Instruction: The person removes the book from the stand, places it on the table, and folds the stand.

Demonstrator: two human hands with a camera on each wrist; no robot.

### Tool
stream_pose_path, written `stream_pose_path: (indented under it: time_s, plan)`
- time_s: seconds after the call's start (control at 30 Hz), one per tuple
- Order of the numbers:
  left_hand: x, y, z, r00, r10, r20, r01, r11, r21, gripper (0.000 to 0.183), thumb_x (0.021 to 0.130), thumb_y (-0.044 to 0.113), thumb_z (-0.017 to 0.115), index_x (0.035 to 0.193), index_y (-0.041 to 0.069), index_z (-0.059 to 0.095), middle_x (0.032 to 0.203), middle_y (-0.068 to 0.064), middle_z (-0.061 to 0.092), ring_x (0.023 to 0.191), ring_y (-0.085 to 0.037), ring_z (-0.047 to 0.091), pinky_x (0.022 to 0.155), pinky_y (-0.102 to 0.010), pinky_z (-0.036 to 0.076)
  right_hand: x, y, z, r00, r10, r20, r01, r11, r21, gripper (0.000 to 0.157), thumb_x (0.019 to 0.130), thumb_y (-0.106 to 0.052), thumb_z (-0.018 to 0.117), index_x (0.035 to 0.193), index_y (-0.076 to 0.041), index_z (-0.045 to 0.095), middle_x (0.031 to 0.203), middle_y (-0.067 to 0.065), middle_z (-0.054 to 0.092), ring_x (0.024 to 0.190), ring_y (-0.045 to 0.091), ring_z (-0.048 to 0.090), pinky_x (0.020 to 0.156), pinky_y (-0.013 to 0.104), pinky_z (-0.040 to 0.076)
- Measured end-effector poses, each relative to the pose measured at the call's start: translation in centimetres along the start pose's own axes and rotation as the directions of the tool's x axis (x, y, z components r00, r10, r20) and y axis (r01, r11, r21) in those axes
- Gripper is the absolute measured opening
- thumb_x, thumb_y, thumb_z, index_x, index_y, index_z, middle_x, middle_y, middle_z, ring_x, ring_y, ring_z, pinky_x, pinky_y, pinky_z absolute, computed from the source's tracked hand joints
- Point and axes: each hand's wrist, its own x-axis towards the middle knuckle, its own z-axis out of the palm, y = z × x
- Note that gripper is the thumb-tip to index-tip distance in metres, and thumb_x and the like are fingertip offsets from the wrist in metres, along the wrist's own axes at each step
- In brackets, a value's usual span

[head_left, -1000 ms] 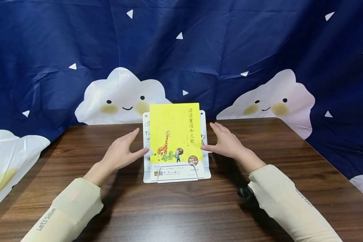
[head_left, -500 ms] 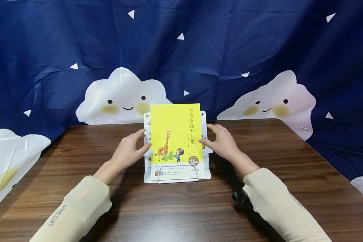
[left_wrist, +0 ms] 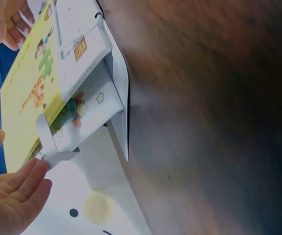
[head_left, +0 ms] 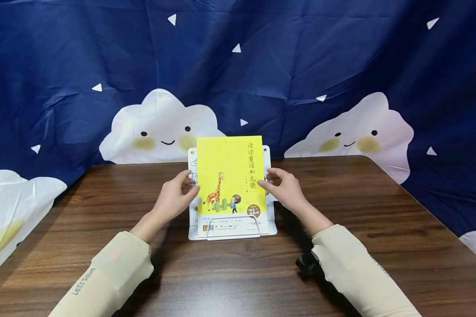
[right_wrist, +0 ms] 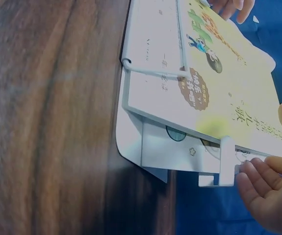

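- The yellow book [head_left: 230, 163] leans on the front of the book stand [head_left: 192, 222], its lower part behind the wire retainer [head_left: 233, 238].
- The left hand [head_left: 174, 200] is at the stand's left edge and the right hand [head_left: 287, 189] at its right edge; on each, thumb and fingers are spread apart, not closed on the book. Whether the skin touches the cover I cannot tell.
- The step looks like taking the book by both sides: best to bring each thumb onto the cover and the fingertips behind it, at matching heights on the stand.
- Pinch the book alone, not the stand's back plate, or both may shift together.
- Mind the left tab [left_wrist: 44, 132] and right tab [right_wrist: 226, 161] at the stand's sides; fingers could snag there.
- Any pull should probably run up along the stand, so that the wire does not catch the lower cover.
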Motion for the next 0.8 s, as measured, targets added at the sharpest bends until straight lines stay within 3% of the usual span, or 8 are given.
stream_pose_path:
  time_s: [0.23,0.53,0.7,0.8]
  plan:
    - [0.0,0.4,0.6,0.998,-0.053,-0.017,0.052,0.997,-0.050,0.043,0.082,0.016,0.055,0.117,-0.005,0.045,0.094,-0.014,0.059,0.082,-0.022,0.057,0.072,-0.034,0.047,-0.1,0.0,0.7,0.998,0.056,-0.003,-0.055,0.990,0.128,0.048,0.077,-0.021,0.064,0.114,0.006,0.050,0.097,0.015,0.055,0.086,0.023,0.054,0.068,0.028,0.046]
    - [0.2,0.4,1.0,0.992,-0.111,-0.055,0.105,0.989,-0.106,0.035,0.080,0.009,0.054,0.110,-0.008,0.052,0.089,-0.015,0.061,0.078,-0.022,0.057,0.067,-0.032,0.047,-0.1,-0.1,1.0,0.986,0.164,0.018,-0.163,0.952,0.260,0.043,0.080,-0.017,0.062,0.113,0.007,0.050,0.095,0.014,0.053,0.084,0.019,0.049,0.066,0.021,0.045]
    - [0.3,0.3,1.1,0.987,-0.142,-0.070,0.130,0.981,-0.146,0.032,0.079,0.008,0.054,0.106,-0.008,0.056,0.085,-0.014,0.061,0.075,-0.021,0.057,0.066,-0.031,0.048,0.1,-0.2,1.1,0.971,0.237,0.037,-0.237,0.924,0.302,0.042,0.081,-0.018,0.060,0.114,0.006,0.050,0.099,0.016,0.054,0.087,0.020,0.050,0.072,0.027,0.045]
    - [0.4,0.3,1.1,0.985,-0.158,-0.072,0.145,0.976,-0.160,0.029,0.078,0.007,0.054,0.104,-0.007,0.058,0.084,-0.014,0.061,0.075,-0.021,0.057,0.066,-0.031,0.048,0.8,1.4,1.6,0.968,0.247,0.038,-0.245,0.908,0.341,0.045,0.079,-0.025,0.063,0.113,0.003,0.053,0.101,0.012,0.056,0.086,0.018,0.052,0.072,0.030,0.045]
